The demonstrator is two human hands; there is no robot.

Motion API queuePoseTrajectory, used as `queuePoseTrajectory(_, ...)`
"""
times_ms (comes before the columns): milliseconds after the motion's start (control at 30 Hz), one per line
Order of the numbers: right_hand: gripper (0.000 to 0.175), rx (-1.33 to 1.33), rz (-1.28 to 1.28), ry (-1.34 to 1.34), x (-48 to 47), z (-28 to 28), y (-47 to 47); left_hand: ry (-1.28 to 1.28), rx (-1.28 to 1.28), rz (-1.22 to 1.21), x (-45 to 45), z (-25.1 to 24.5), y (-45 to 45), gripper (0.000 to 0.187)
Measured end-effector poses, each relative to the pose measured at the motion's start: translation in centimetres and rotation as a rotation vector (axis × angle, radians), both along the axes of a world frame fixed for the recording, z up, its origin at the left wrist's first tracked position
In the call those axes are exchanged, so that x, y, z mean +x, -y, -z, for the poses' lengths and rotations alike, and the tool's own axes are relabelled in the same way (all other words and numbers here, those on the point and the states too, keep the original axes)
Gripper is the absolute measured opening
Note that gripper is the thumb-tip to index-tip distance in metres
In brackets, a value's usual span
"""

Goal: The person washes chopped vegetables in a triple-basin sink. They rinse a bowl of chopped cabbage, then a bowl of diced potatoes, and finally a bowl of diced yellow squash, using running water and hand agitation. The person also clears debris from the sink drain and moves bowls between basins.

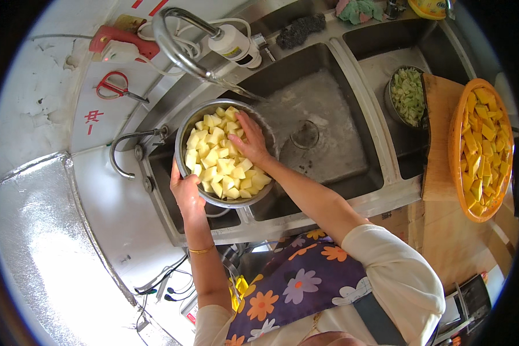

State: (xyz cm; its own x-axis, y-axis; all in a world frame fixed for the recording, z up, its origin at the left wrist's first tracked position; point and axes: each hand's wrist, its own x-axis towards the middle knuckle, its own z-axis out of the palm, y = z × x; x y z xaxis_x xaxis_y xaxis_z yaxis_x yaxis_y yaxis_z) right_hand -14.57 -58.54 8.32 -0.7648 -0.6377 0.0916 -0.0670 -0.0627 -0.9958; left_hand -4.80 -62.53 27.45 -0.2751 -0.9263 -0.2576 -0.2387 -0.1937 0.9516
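A round metal bowl (181,145) full of pale yellow peeled potato chunks (218,155) is over the left part of the sink. My left hand (187,190) grips its near left rim, thumb over the edge. My right hand (253,140) rests on the chunks at the bowl's right side, fingers spread a little; whether it holds any is hidden. Just beyond the bowl, water runs from the curved metal faucet (186,58) into the middle basin (320,116).
A small faucet (123,142) stands left of the bowl. Red-handled scissors (116,88) hang on the wall. Right are a metal bowl of chopped green vegetable (408,97), a wooden board (441,142) and an orange basket of pumpkin pieces (456,173). A dark scouring pad (300,31) sits behind.
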Motion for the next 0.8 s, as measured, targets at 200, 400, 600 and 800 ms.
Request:
queuePoseTrajectory(200,0.067,-0.032,-0.027,0.114,0.0,1.2,-0.3,0.035,-0.056,0.013,-1.7,0.5,-1.2,0.077)
queuePoseTrajectory(400,0.07,-0.001,-0.076,0.131,-0.2,1.2,-1.2,0.001,-0.037,0.029,-1.5,0.9,-1.9,0.074)
queuePoseTrajectory(600,0.071,0.002,-0.114,0.126,-1.1,1.1,-2.2,0.004,-0.024,-0.042,-1.7,1.2,-2.7,0.073)
queuePoseTrajectory(800,0.071,-0.082,-0.072,0.187,-1.4,1.2,-2.3,0.04,-0.118,0.02,-3.6,0.6,-3.9,0.071)
